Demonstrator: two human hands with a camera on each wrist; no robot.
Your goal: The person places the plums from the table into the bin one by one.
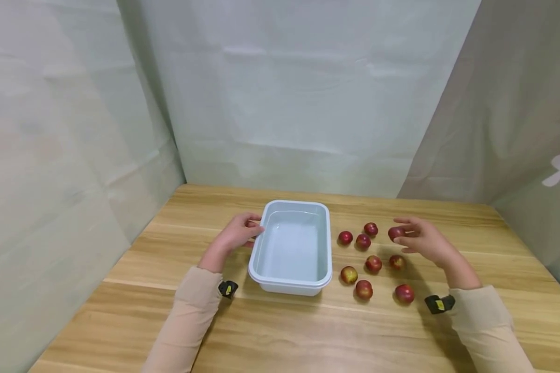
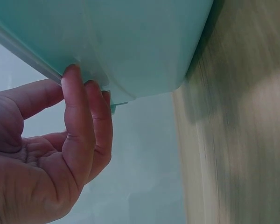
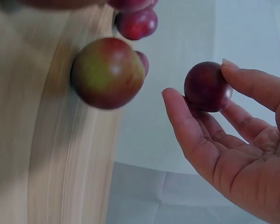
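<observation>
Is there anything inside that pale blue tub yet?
The tub looks bare inside: only its pale floor shows. The near wall hides a thin strip of floor. All plums lie outside; the right hand holds one.

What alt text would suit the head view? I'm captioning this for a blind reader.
A person's right hand pinches a small red fruit above a wooden table, while the left hand touches the rim of an empty pale blue tub. Eight more red fruits lie loose on the table between tub and right hand.
</observation>
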